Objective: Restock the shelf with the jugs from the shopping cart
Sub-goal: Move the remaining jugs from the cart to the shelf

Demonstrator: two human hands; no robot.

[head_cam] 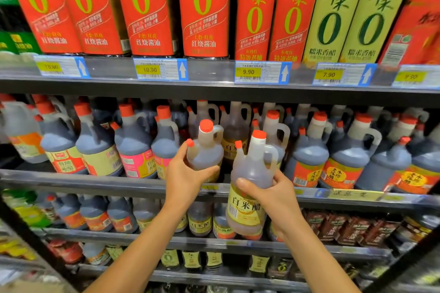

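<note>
Both forearms reach up and forward. The right hand (pixel 273 197) is wrapped round the waist of a yellow-labelled jug (pixel 247 209), held upright just in front of the shelf (pixel 95 183) rail. The left hand (pixel 185 176) clasps a second jug (pixel 207 152) from the left, thumb across its front, over the shelf's front edge. Behind that on the shelf stands a pale jug (pixel 234 131), with dark jugs (pixel 133 140) crowding both sides of the gap and tall bottles (pixel 147 7) above the shelf.
</note>
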